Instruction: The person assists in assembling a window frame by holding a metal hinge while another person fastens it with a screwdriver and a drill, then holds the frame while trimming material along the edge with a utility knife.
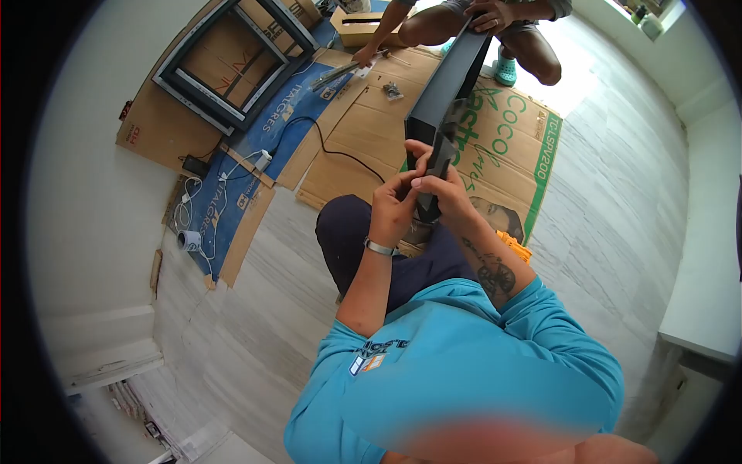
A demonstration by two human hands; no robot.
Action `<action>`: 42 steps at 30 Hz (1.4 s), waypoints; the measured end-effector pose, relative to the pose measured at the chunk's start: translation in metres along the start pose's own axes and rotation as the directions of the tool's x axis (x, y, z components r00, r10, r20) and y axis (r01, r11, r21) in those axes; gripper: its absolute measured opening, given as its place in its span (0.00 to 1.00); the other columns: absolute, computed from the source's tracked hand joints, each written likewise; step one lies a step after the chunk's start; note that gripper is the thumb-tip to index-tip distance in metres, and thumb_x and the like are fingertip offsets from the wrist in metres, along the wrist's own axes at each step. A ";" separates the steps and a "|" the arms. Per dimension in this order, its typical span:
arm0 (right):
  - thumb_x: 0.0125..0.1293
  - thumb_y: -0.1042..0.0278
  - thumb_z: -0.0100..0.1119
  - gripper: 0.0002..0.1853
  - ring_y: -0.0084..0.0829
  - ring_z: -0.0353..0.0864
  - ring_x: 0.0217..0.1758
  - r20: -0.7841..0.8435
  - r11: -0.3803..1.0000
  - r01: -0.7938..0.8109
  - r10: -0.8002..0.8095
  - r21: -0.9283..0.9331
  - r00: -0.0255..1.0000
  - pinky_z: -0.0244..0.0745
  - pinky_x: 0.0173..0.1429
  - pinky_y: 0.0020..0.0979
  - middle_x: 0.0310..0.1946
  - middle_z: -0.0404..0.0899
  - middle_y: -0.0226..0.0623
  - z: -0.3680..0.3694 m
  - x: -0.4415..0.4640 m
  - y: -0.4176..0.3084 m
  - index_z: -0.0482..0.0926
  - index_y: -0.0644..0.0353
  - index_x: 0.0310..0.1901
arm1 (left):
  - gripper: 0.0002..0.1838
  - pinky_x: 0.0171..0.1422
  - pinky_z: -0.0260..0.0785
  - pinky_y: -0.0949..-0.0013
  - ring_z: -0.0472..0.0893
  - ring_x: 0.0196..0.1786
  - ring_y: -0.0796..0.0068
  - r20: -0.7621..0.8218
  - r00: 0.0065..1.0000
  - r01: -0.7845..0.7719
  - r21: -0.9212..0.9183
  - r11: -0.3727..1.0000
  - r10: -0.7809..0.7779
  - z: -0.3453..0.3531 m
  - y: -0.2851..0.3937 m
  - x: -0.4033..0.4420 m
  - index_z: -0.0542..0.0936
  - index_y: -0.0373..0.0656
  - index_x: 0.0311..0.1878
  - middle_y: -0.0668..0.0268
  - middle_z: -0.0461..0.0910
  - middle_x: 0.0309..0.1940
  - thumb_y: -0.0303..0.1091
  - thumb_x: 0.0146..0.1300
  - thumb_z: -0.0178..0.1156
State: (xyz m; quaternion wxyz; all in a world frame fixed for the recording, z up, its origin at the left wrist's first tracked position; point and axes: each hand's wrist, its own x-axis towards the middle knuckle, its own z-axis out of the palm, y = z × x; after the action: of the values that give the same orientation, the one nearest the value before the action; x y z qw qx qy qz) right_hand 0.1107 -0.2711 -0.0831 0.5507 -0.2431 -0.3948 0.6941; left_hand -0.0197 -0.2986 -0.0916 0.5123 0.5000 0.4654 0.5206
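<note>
A long dark panel (439,97) stands tilted in front of me, its far end under a co-worker's hand (490,15). A narrower dark strip (442,153) lies against its near end. My left hand (396,203) is at the near end of the dark pieces, with its fingers bent together; what they pinch is too small to make out. My right hand (447,192) is closed round the strip, its thumb near my left fingers. The co-worker's other hand (365,57) touches thin metal rails (334,76) on the cardboard.
Flattened cardboard (363,124) covers the floor, with a small bag of hardware (393,91) on it. A dark frame (232,66) leans at the upper left. A black cable (340,151), a power strip (263,160) and an orange object (513,246) lie nearby.
</note>
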 end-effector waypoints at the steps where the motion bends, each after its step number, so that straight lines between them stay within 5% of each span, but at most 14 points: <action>1: 0.52 0.79 0.61 0.09 0.28 0.74 0.54 -0.011 0.994 0.092 -0.093 -0.065 0.996 0.67 0.58 0.31 0.60 0.67 0.42 -0.006 -0.002 -0.003 0.73 0.58 0.34 | 0.13 0.47 0.72 0.76 0.80 0.41 0.81 -0.001 1.000 0.010 -0.104 0.995 -0.011 0.004 -0.003 0.002 0.80 0.33 0.49 0.64 0.83 0.38 0.31 0.65 0.63; 3: 0.52 0.80 0.61 0.09 0.29 0.74 0.54 -0.010 0.973 0.188 -0.191 -0.132 0.982 0.67 0.59 0.34 0.59 0.69 0.43 -0.018 -0.001 -0.014 0.73 0.58 0.34 | 0.12 0.44 0.72 0.77 0.79 0.38 0.83 -0.072 0.997 -0.007 -0.050 0.999 0.004 0.015 -0.006 0.008 0.81 0.34 0.46 0.66 0.83 0.36 0.32 0.64 0.65; 6: 0.54 0.80 0.61 0.08 0.29 0.77 0.51 -0.239 0.963 0.270 -0.261 0.009 0.935 0.73 0.54 0.33 0.53 0.75 0.42 -0.040 -0.004 -0.034 0.73 0.59 0.35 | 0.12 0.41 0.71 0.79 0.79 0.35 0.84 -0.192 0.981 -0.025 0.001 1.000 0.024 0.030 -0.003 0.020 0.81 0.34 0.44 0.68 0.82 0.34 0.33 0.62 0.67; 8: 0.61 0.79 0.60 0.07 0.28 0.80 0.43 -0.237 0.984 0.026 -0.068 -0.177 0.969 0.77 0.44 0.28 0.49 0.77 0.43 -0.055 -0.002 -0.045 0.72 0.59 0.37 | 0.12 0.36 0.71 0.79 0.78 0.31 0.84 -0.251 0.963 -0.082 0.067 0.994 0.096 0.041 0.004 0.031 0.81 0.34 0.41 0.69 0.82 0.31 0.32 0.62 0.68; 11: 0.62 0.74 0.65 0.10 0.24 0.80 0.33 -0.176 0.944 -0.039 -0.020 -0.327 0.984 0.76 0.32 0.23 0.45 0.77 0.40 -0.060 0.009 -0.033 0.71 0.60 0.39 | 0.10 0.36 0.71 0.78 0.78 0.30 0.84 -0.183 0.970 -0.126 0.173 0.977 0.158 0.049 0.005 0.046 0.82 0.35 0.40 0.70 0.82 0.28 0.32 0.62 0.68; 13: 0.60 0.73 0.68 0.13 0.22 0.79 0.33 -0.191 0.952 -0.062 0.004 -0.301 0.982 0.76 0.32 0.24 0.42 0.78 0.36 -0.057 0.018 -0.034 0.72 0.60 0.40 | 0.09 0.33 0.70 0.79 0.78 0.27 0.84 -0.236 0.934 -0.206 0.257 0.944 0.268 0.054 0.018 0.052 0.83 0.36 0.41 0.68 0.82 0.24 0.31 0.62 0.67; 16: 0.58 0.75 0.68 0.13 0.21 0.77 0.30 -0.216 0.986 -0.027 -0.009 -0.163 0.976 0.75 0.31 0.23 0.34 0.77 0.32 -0.056 0.043 -0.032 0.73 0.63 0.41 | 0.09 0.41 0.74 0.68 0.83 0.36 0.70 -0.192 0.942 -0.185 0.389 0.903 0.276 0.044 0.030 0.061 0.83 0.36 0.38 0.59 0.83 0.37 0.30 0.57 0.68; 18: 0.58 0.75 0.68 0.15 0.23 0.79 0.31 -0.310 0.973 0.007 -0.081 -0.231 0.947 0.76 0.34 0.24 0.33 0.77 0.33 -0.053 0.062 -0.033 0.73 0.64 0.43 | 0.21 0.60 0.68 0.58 0.77 0.55 0.55 0.024 0.715 -0.388 0.844 0.369 0.698 0.038 0.032 0.070 0.80 0.39 0.49 0.51 0.76 0.52 0.36 0.52 0.71; 21: 0.56 0.76 0.68 0.15 0.25 0.81 0.34 -0.331 0.945 -0.042 -0.073 -0.326 0.941 0.78 0.38 0.26 0.33 0.78 0.34 -0.058 0.080 -0.042 0.73 0.65 0.42 | 0.37 0.69 0.57 0.51 0.65 0.65 0.45 -0.079 0.766 -0.319 0.815 0.484 0.638 0.040 0.027 0.081 0.73 0.42 0.59 0.47 0.64 0.63 0.40 0.45 0.75; 23: 0.56 0.76 0.69 0.16 0.27 0.82 0.36 -0.325 0.957 -0.066 -0.031 -0.283 0.945 0.79 0.41 0.27 0.33 0.78 0.35 -0.058 0.087 -0.046 0.72 0.66 0.42 | 0.45 0.68 0.59 0.52 0.65 0.65 0.44 -0.069 0.779 -0.312 0.819 0.482 0.623 0.040 0.016 0.089 0.66 0.43 0.64 0.43 0.62 0.63 0.41 0.41 0.77; 26: 0.54 0.76 0.70 0.18 0.28 0.82 0.36 -0.291 0.947 -0.077 -0.018 -0.313 0.957 0.79 0.40 0.27 0.33 0.78 0.36 -0.061 0.096 -0.045 0.71 0.67 0.42 | 0.40 0.66 0.63 0.53 0.68 0.63 0.45 -0.121 0.765 -0.376 0.713 0.591 0.633 0.040 0.005 0.098 0.70 0.42 0.60 0.45 0.65 0.62 0.40 0.42 0.77; 31: 0.51 0.76 0.72 0.20 0.26 0.82 0.31 -0.323 0.935 -0.109 -0.006 -0.338 0.946 0.78 0.34 0.25 0.32 0.79 0.37 -0.052 0.105 -0.047 0.71 0.66 0.41 | 0.27 0.53 0.75 0.56 0.78 0.54 0.48 -0.168 0.683 -0.408 0.719 0.562 0.711 0.032 -0.002 0.108 0.76 0.41 0.47 0.49 0.73 0.57 0.37 0.43 0.76; 37: 0.50 0.75 0.73 0.21 0.25 0.81 0.28 -0.338 0.911 -0.136 -0.004 -0.389 0.941 0.76 0.31 0.23 0.30 0.79 0.36 -0.044 0.112 -0.047 0.70 0.66 0.41 | 0.22 0.51 0.76 0.58 0.79 0.53 0.50 -0.286 0.580 -0.398 0.717 0.572 0.763 0.032 -0.016 0.119 0.80 0.40 0.42 0.50 0.74 0.57 0.37 0.44 0.75; 42: 0.51 0.74 0.73 0.20 0.23 0.80 0.26 -0.301 0.888 -0.150 0.013 -0.436 0.953 0.75 0.28 0.22 0.28 0.79 0.34 -0.043 0.117 -0.048 0.70 0.65 0.40 | 0.20 0.50 0.77 0.58 0.80 0.52 0.51 -0.290 0.632 -0.370 0.701 0.609 0.718 0.030 -0.016 0.121 0.82 0.39 0.41 0.52 0.76 0.55 0.36 0.45 0.75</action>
State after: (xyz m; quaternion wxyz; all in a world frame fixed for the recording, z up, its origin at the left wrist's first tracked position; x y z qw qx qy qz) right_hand 0.1392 -0.1434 -0.0576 0.5004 -0.4804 -0.4501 0.5624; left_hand 0.0142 -0.1780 -0.0999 -0.0162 0.5818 0.5407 0.6073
